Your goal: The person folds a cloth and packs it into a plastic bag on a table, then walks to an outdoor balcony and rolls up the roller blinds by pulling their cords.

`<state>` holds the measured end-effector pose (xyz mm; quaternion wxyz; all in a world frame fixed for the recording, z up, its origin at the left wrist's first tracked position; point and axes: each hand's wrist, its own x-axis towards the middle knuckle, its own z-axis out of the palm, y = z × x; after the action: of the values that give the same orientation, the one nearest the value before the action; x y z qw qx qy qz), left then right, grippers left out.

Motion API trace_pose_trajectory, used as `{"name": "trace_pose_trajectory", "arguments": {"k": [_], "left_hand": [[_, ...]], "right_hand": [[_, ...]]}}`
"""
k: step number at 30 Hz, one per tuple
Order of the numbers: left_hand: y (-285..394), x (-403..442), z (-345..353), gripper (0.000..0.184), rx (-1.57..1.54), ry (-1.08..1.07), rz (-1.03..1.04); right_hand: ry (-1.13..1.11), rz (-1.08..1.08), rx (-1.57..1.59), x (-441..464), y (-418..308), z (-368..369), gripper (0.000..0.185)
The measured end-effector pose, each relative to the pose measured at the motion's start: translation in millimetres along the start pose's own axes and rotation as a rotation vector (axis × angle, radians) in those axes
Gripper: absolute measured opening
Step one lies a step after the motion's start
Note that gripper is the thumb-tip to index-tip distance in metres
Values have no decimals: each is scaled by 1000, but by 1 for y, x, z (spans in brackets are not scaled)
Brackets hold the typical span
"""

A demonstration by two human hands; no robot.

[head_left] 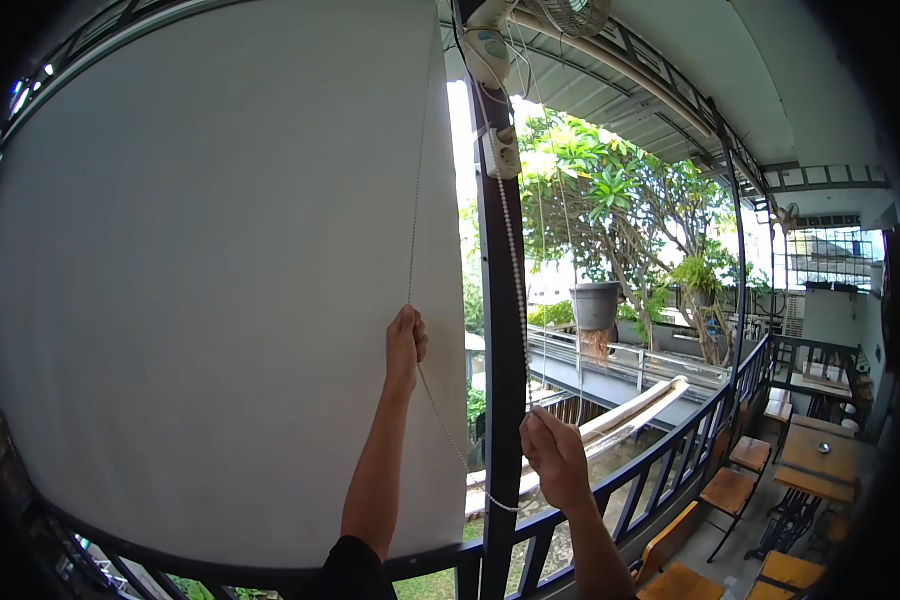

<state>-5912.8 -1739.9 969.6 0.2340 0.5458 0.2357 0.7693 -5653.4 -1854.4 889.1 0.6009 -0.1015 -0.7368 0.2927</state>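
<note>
A beaded cord [413, 220] hangs in front of the large pale blind [210, 280]. Closed around this cord, my left hand [405, 345] is raised before the blind's right part. Below it the cord slants down to the right, towards the dark post [500, 300]. My right hand [553, 455] is lower, just right of the post, with its fingers closed on the thicker white beaded cord [515, 250] that comes down along the post. A loop of cord [502, 505] crosses the post's lower part.
A socket box [501, 153] and a fan [570, 15] are high on the post. The dark railing [660, 475] curves along the right. Beyond it are a hanging pot [596, 305] and trees. Wooden tables [818, 455] and chairs [728, 490] stand at the right.
</note>
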Motion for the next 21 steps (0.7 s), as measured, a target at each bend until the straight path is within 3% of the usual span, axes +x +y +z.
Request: {"name": "trace_pose_trajectory", "arguments": {"k": [5,8,9,11,16,21], "left_hand": [[22,7,-29,38,103,50,22],[34,14,-40,39,163,87,31],[40,17,-40,39,189,79,50],[51,21,-36,39,201,60,63],[72,30,-26,40,234,-55,71],[46,33,-12,40,142,-116,23]], "right_hand": [[-51,-41,-167,2,-1,22,34],[-56,-97,-269,16,56,52,29],[-71,45,-261,20,74,59,29],[-39,-8,-289,20,105,70,28],[-70,55,-182,7,122,87,31],[-58,112,-82,8,119,81,33]]}}
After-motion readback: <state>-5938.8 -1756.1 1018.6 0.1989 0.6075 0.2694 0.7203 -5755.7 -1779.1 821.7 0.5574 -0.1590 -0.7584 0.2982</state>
